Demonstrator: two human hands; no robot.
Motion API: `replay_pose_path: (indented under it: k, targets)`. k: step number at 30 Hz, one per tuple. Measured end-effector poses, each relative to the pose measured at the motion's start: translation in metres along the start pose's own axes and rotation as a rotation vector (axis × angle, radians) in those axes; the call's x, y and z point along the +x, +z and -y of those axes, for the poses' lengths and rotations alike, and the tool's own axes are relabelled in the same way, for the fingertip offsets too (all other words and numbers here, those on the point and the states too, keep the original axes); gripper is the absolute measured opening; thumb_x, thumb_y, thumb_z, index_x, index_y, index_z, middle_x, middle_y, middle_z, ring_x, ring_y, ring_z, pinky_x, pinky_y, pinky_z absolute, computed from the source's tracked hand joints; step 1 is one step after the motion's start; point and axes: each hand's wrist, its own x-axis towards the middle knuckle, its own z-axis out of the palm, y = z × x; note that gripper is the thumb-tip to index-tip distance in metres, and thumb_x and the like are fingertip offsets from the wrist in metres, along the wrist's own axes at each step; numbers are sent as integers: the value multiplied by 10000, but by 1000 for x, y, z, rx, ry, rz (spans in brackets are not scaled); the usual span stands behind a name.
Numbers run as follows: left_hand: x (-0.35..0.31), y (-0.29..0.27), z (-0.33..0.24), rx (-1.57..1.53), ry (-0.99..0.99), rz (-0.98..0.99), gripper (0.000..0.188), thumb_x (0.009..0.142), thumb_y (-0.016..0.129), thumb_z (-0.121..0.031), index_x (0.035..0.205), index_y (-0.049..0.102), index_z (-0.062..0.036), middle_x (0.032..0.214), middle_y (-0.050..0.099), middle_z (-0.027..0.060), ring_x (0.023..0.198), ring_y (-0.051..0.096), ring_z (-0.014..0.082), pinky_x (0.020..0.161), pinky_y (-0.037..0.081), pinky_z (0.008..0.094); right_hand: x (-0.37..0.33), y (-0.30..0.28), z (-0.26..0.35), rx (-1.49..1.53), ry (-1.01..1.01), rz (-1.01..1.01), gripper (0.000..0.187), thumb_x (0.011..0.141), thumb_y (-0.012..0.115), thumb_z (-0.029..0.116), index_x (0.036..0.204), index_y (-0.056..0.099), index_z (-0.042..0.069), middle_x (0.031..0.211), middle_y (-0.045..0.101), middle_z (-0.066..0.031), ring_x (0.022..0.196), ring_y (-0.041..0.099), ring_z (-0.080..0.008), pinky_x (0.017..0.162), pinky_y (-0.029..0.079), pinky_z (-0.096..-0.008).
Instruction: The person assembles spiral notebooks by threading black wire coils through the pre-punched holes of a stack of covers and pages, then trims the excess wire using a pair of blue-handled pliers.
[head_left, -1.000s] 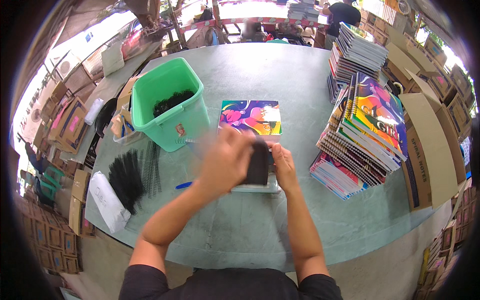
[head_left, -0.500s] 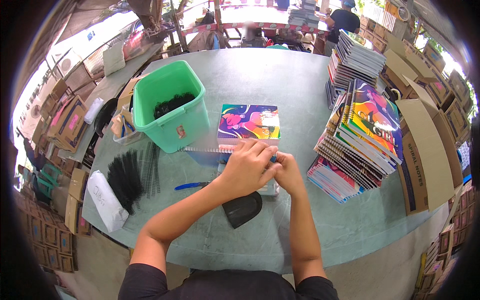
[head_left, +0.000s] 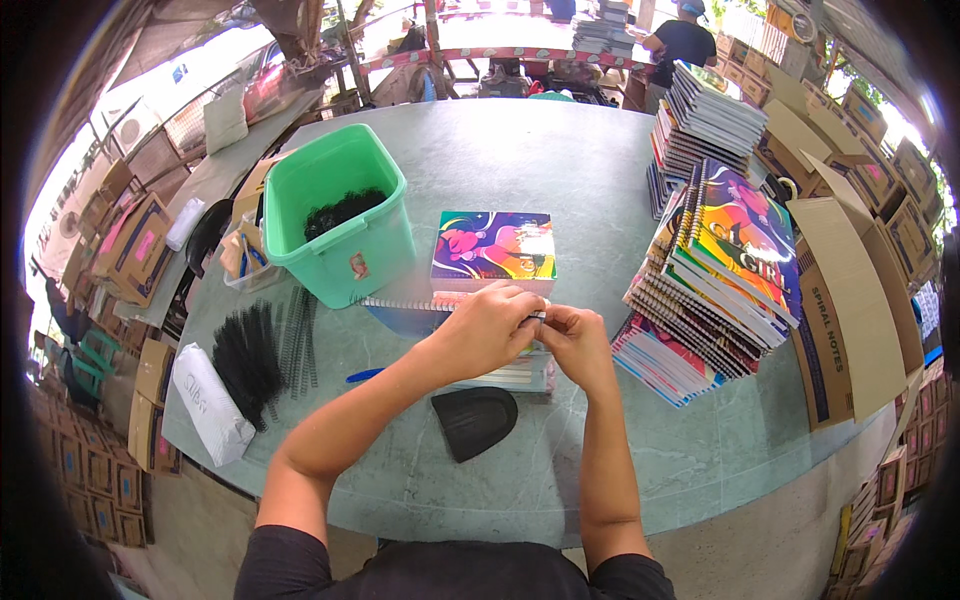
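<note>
A notebook (head_left: 400, 318) is held between my hands, a spiral coil running along its far edge and sticking out past its left end. My left hand (head_left: 487, 328) is closed over the right part of that edge. Close beside it, my right hand (head_left: 582, 347) pinches at the notebook's right end; my fingers hide the exact spot. Beneath lies a small stack of notebooks (head_left: 515, 376), partly covered by my left hand. A colourful-covered notebook stack (head_left: 495, 245) lies just beyond. Nearer me are a black curved pad (head_left: 475, 425) and a blue-handled tool (head_left: 365, 376), mostly behind my left forearm.
On the left stand a green bin (head_left: 350, 262) with black coils (head_left: 345, 212), loose coils (head_left: 247, 362) and a white wrapped package (head_left: 212, 408). Tall piles of spiral notebooks (head_left: 745, 235) and an open carton (head_left: 850, 310) are on the right. A person (head_left: 683, 50) stands far back.
My left forearm has shifted slightly, now covering more of the blue-handled tool. Both hands stay at the notebook's right end, and my right fingers have changed position a little.
</note>
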Motion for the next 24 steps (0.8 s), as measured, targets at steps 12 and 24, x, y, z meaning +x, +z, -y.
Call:
replay_pose_path:
  k: [12,24]
  targets:
    - [-49,-24,-9,191,70,-154,269,698,732,-114,933,616,-51,883,592,113,880,566,308,773,456,395,-4,-5,16,22,-53,-153,358,723,738,86,1065,650,28,895,694,-108,748,636,-202,692,493,-291]
    - [-216,-32,86,189,-663,139,388,751,644,-122,1109,518,-40,937,542,163,842,550,309,760,456,395,63,86,107,-612,-372,304,333,767,676,176,1069,646,41,986,668,-169,946,629,-332,834,475,-432]
